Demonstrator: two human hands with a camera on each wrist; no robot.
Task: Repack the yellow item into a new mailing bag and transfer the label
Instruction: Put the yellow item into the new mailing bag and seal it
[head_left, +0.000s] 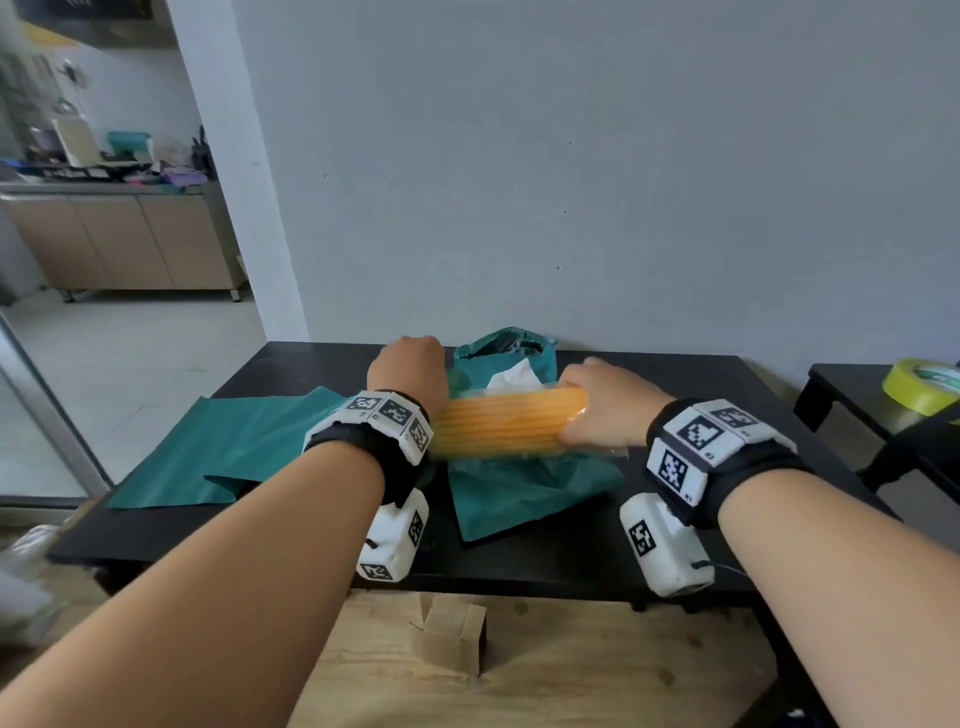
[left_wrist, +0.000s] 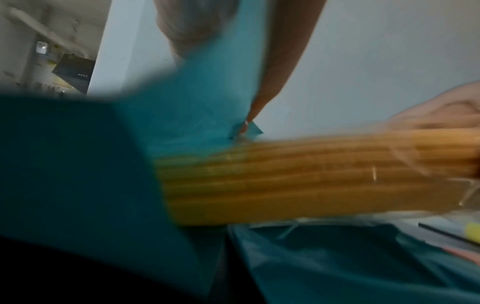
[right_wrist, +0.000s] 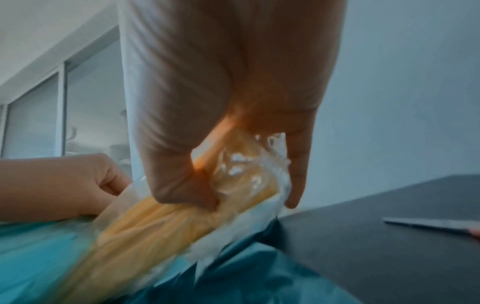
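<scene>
The yellow item (head_left: 509, 421), a bundle of yellow sticks in clear wrap, lies crosswise above the black table (head_left: 311, 364). My right hand (head_left: 597, 400) grips its right end (right_wrist: 233, 185). My left hand (head_left: 410, 366) is fisted at the item's left end and pinches the edge of a teal mailing bag (left_wrist: 207, 86). The item's left end (left_wrist: 298, 179) sits at that bag's mouth (left_wrist: 78, 164). This bag (head_left: 234, 447) lies flat to the left. A crumpled, opened teal bag (head_left: 519, 488) lies under the item, with white paper (head_left: 511, 376) sticking up from it.
A grey wall stands just behind the table. A thin metal blade (right_wrist: 428, 223) lies on the table right of my right hand. A yellow tape roll (head_left: 922, 384) sits on a side table at the right. A small cardboard box (head_left: 449, 639) stands on the floor below.
</scene>
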